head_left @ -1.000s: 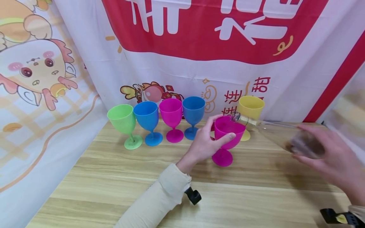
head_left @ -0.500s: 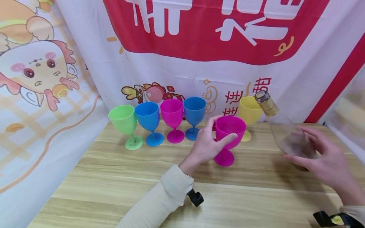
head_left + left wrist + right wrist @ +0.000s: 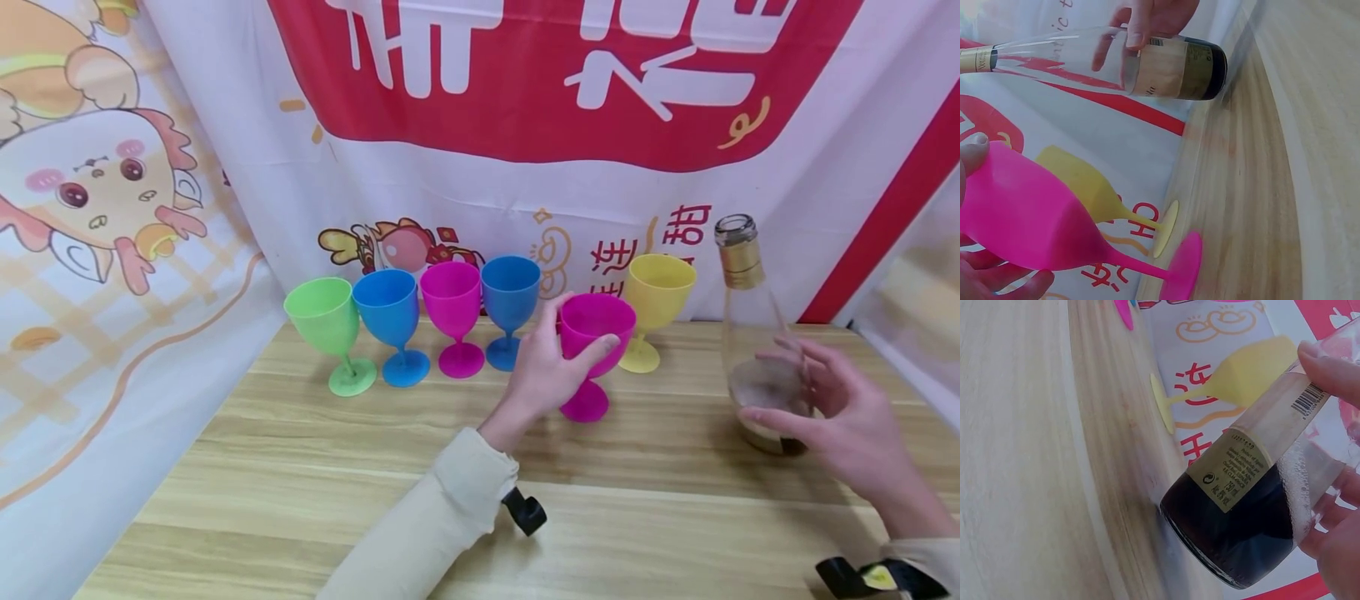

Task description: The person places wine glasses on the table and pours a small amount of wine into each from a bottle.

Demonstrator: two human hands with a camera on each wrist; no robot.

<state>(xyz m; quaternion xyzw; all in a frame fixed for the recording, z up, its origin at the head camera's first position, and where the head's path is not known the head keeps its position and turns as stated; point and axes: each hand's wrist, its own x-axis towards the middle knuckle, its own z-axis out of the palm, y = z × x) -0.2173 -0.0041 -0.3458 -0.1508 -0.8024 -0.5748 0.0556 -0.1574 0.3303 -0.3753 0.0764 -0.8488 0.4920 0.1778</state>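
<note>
My left hand (image 3: pixel 542 367) grips the bowl of a pink plastic goblet (image 3: pixel 597 325), thumb in front and fingers behind. Whether its foot touches the wooden table cannot be told. Farther right, my right hand (image 3: pixel 847 421) holds a clear glass wine bottle (image 3: pixel 752 329) around its lower body. The bottle stands nearly upright, low over the table, with its mouth uncapped. Dark liquid with a foamy edge fills the bottom of the bottle (image 3: pixel 1235 519) in the right wrist view. Just behind the held goblet is a yellow goblet (image 3: pixel 660 292). What the pink goblet holds is not clear.
To the left, a row of goblets stands on the table (image 3: pixel 300 467): green (image 3: pixel 322 312), blue (image 3: pixel 386 304), pink (image 3: pixel 452 300) and a second blue goblet (image 3: pixel 510 292). A printed cloth backdrop (image 3: pixel 450 192) rises behind the table and along its left side.
The bottle has swung from tilted, its mouth at the pink goblet's rim, to nearly upright on the right. The pink goblet has shifted slightly back and left with my left hand.
</note>
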